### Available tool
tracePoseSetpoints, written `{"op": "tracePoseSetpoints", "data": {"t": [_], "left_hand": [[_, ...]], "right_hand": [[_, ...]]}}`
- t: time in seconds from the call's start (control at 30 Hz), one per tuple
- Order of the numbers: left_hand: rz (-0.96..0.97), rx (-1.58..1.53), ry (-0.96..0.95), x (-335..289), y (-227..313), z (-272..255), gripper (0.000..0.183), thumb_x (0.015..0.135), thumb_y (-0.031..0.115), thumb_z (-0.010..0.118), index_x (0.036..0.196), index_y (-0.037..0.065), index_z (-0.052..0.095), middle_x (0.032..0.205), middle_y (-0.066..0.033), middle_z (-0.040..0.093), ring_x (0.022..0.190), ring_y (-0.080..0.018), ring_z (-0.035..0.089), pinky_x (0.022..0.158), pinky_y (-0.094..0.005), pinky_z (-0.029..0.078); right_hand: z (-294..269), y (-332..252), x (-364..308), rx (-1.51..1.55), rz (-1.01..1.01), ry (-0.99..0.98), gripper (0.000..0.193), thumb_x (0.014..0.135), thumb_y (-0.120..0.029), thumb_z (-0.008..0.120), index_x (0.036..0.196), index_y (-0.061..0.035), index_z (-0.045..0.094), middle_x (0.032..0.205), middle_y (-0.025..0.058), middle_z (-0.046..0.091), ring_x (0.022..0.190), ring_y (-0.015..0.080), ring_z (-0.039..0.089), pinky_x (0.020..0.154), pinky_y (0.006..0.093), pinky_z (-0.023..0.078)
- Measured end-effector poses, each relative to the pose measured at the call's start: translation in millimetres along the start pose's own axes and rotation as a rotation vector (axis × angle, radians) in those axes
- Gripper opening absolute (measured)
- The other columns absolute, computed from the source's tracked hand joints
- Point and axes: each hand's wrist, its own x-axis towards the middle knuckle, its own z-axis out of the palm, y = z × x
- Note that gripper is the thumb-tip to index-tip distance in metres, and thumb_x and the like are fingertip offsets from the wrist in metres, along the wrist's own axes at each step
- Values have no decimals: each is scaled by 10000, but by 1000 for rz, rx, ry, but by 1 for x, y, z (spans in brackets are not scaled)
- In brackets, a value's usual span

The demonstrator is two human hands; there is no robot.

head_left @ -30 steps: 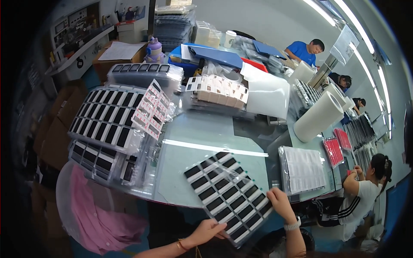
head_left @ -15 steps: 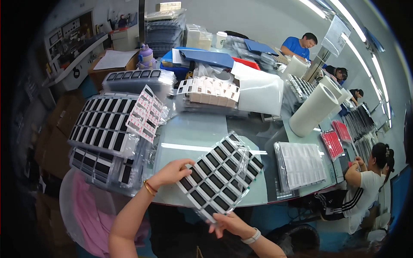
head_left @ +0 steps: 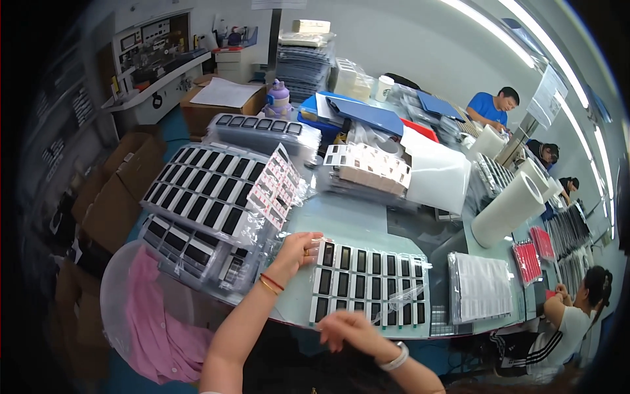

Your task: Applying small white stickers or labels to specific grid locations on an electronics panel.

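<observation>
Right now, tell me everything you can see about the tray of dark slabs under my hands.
The tray is a flat, light-coloured plastic sheet holding three rows of small dark rectangular slabs in pockets, covered with clear, crinkled film. It lies flat on the pale table near its front edge, beside stacked similar trays. The left hand grips its near-left corner; the right hand rests at its front edge.
</observation>
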Motion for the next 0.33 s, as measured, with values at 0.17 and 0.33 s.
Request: {"op": "tracePoseSetpoints", "data": {"t": [0.17,0.33], "left_hand": [[-3,-8,-6,-4,-4,-6,263,1030,225,586,1169,17,670,1006,-24,720,793,-74,669,663,-216,544],[8,64,37,2,-14,-9,275,1029,305,616,1144,63,680,975,23,701,761,-55,651,643,-215,540]], "right_hand": [[-56,-42,68,-916,-527,530,151,923,-79,687,1068,-46,713,913,115,683,820,282,655,738,380,525],[-83,-49,136,-1203,-661,471,251,927,-107,678,1176,-80,692,1156,141,654,1080,294,611,952,405,490]]}}
